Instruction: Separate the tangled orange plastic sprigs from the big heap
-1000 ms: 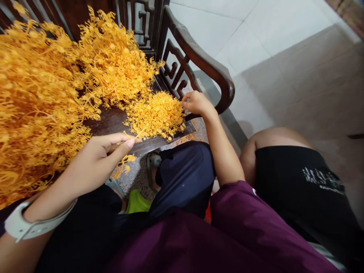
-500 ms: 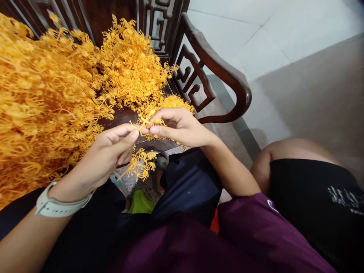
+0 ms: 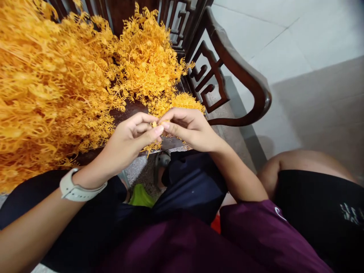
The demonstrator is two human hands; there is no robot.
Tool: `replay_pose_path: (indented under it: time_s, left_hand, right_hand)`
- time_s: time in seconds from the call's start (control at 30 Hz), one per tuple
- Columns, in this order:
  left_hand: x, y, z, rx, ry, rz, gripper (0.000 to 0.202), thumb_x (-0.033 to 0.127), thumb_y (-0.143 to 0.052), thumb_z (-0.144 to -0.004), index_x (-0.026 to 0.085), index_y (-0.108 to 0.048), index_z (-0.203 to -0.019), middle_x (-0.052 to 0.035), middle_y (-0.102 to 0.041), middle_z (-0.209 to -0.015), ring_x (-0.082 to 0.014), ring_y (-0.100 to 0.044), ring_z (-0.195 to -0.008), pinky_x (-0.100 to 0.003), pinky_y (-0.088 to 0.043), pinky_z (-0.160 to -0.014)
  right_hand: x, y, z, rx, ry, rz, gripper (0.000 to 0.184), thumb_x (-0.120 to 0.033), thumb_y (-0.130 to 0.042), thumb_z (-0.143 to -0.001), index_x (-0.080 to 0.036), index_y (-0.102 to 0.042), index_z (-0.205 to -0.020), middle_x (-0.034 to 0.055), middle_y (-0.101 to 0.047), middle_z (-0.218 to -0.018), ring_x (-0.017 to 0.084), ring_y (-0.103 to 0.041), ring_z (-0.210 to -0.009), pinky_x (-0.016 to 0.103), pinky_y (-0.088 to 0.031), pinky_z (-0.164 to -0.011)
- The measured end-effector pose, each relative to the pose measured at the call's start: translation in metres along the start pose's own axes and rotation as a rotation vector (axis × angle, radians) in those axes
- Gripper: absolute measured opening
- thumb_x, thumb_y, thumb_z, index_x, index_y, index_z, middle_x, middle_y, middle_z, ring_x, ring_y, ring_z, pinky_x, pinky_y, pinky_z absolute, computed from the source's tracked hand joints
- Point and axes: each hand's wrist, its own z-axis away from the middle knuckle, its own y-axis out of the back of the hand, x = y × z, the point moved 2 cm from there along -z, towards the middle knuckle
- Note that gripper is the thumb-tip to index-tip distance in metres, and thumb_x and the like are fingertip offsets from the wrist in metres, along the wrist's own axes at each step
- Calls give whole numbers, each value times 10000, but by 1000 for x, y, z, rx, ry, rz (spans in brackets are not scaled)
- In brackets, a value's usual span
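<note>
Fingertips of my left hand and my right hand meet in a pinch over the bench's front part. Between them is a small yellow plastic flower piece, mostly covered by the fingers. Below my left fingers a yellow plastic sprig shows; my hand hides its upper end, so I cannot tell how it is held. Right behind my hands lies a low heap of small yellow pieces. A big pile of yellow plastic flower sprigs fills the left side.
The dark wooden bench carries the sprigs, and its carved armrest curves out on the right. Another person's bent leg in black shorts is close at my right. Something bright green shows low between my legs.
My left hand has moved right and closer to my right hand. The yellow piece, spread out between the fingers before, is now mostly covered. The view has shifted, moving the bench rightward.
</note>
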Motion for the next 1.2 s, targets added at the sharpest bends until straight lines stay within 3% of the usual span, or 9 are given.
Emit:
replay_pose_path:
  time_s: [0.1,0.2,0.4,0.53,0.93,1.03,1.1,1.2]
  left_hand:
    - [1,2,-1,19,-27,-28,341,432,-942,-887,200,-745,-1040,19,-687,-705,-122,-550,-606,-250,-412,-563]
    - [2,5,0,14,-82,-55,332,446,-954,-883,199,-732,-894,19,-651,-658,-119,-542,-586,-255,-412,-560]
    - [-2,3,3,-50,-102,85,463,589,-878,-937,199,-682,-783,8,-632,-644,-118,-540,-571,-258,-422,-570]
    - [0,1,5,-115,-126,125,423,492,-870,-976,186,-689,-749,13,-602,-649,-104,-515,-585,-239,-415,-573]
    - [-9,-3,9,-178,-47,286,369,399,-904,-953,173,-705,-739,11,-541,-677,-104,-462,-643,-251,-366,-594]
    - [-6,-2,11,-219,-47,398,378,396,-919,-933,173,-686,-736,22,-516,-661,-98,-460,-613,-259,-381,-606]
    - [1,0,11,-236,-55,457,371,381,-928,-920,177,-679,-736,30,-503,-640,-97,-458,-587,-265,-402,-611]
    - [10,6,8,-188,-37,409,336,366,-891,-959,177,-701,-757,33,-491,-614,-95,-440,-564,-254,-407,-587]
  right_hand:
    - [5,-3,-2,62,35,-34,218,-324,-899,-978,-143,-787,-1025,8,-723,-888,102,-615,-785,246,-498,-747]
    - [10,-2,-5,71,5,-124,239,-316,-922,-951,-142,-763,-989,7,-710,-888,102,-604,-771,245,-507,-736]
    - [12,-8,-6,-52,-88,-486,231,-294,-868,-993,-129,-705,-990,25,-693,-945,98,-626,-750,235,-521,-681]
    - [13,-16,-5,-144,-105,-612,190,-260,-826,-1024,-115,-704,-1014,20,-681,-926,87,-632,-722,237,-508,-701]
    - [17,-17,-5,-236,-3,-537,158,-242,-814,-1010,-131,-703,-990,26,-637,-905,119,-603,-780,257,-476,-714]
    - [11,-19,-8,-262,84,-581,187,-257,-788,-1015,-156,-668,-912,10,-576,-843,125,-577,-743,270,-476,-682]
    - [4,-15,-9,-234,159,-608,239,-264,-778,-1014,-180,-623,-852,-10,-513,-798,121,-544,-699,275,-479,-655]
    - [-5,6,-9,-56,160,-471,234,-273,-825,-999,-194,-641,-878,-16,-514,-794,109,-514,-663,268,-477,-624]
